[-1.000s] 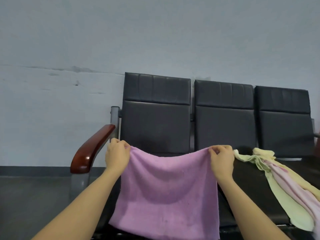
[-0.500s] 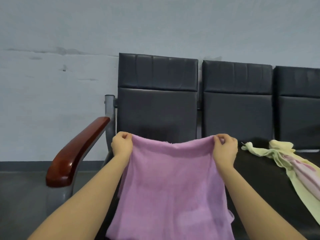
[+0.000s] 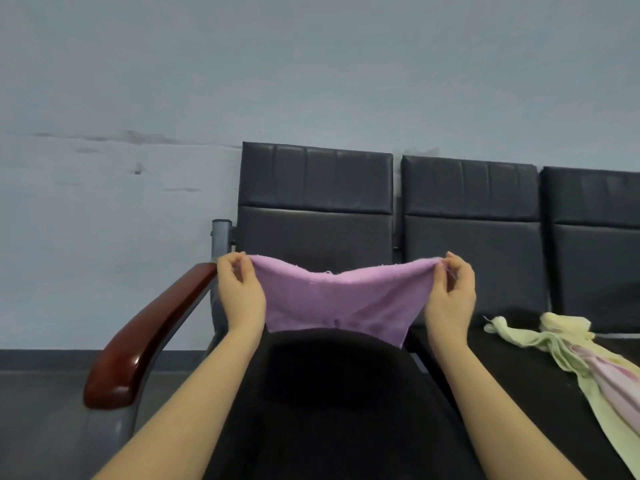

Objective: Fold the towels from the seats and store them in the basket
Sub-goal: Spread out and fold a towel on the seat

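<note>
Above the black seat (image 3: 332,393), both hands' fingers (image 3: 239,268) pinch the purple towel (image 3: 339,303).

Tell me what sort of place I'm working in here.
Probably a waiting area or lobby: a row of joined black padded seats with a wooden armrest stands against a bare grey wall. Both hands hold up a purple towel.
</note>
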Available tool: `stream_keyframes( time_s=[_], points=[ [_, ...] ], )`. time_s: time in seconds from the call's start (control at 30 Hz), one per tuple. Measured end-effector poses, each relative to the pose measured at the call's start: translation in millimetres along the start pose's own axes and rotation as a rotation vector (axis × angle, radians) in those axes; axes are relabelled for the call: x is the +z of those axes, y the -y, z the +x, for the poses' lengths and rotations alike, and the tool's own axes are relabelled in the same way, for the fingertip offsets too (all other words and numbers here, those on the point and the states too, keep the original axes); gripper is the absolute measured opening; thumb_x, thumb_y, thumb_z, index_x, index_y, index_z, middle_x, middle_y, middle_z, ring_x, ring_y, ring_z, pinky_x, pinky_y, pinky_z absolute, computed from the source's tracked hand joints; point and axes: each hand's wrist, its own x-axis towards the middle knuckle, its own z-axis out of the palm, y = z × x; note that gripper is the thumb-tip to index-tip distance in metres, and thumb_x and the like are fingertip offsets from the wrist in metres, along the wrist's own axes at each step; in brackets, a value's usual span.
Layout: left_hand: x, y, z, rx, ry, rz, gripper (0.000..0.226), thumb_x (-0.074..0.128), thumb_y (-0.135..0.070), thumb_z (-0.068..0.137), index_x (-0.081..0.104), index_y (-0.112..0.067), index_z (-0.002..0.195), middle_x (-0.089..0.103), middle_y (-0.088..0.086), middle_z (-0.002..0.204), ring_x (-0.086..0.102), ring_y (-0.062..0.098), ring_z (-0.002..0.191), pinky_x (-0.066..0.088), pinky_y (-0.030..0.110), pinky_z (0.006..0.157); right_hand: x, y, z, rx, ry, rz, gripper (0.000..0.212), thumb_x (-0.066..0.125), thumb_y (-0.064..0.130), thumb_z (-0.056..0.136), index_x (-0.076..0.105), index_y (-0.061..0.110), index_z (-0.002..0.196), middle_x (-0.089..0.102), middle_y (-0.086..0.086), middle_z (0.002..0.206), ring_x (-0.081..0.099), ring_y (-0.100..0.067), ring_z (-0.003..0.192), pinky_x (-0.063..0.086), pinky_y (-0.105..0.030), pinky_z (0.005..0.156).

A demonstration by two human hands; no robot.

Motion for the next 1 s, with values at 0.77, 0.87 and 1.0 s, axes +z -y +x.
stream_keyframes(
  time_s=[0.77,0.87,1.0],
  points=[
    [-96,104,-95,0.307,0.609,1.105,0.035,0.041,-0.030,0.098,0.059,-0.017,0.124,0.057,0.001,0.129,0.049,0.025,0.115,0.033,0.036,0.096,-68,-74,-129,0.067,0.340,-0.599,0.008,0.056,0.019,0.092,0.061,0.017,0.087,0.060,0.001,0.095,0.059,-0.018,0.085,0.053,-0.042,0.081],
    [-78,115,-81,0.338,0.724,1.200,0.039,0.037,-0.032,0.099,0.051,-0.019,0.133,0.050,0.000,0.137,0.045,0.022,0.121,0.028,0.034,0.099,-54,-92,-117,0.090,0.408,-0.662,0.011,0.054,0.020,0.092,0.063,0.013,0.090,0.061,0.000,0.097,0.059,-0.015,0.079,0.053,-0.038,0.075],
    [-51,138,-58,0.302,0.809,1.251,0.040,0.038,-0.033,0.099,0.050,-0.021,0.135,0.047,-0.001,0.139,0.044,0.021,0.121,0.027,0.035,0.100,-37,-125,-94,0.195,0.478,-0.736,0.015,0.053,0.023,0.093,0.061,0.012,0.096,0.060,-0.002,0.102,0.061,-0.018,0.079,0.053,-0.038,0.073]
  ],
)
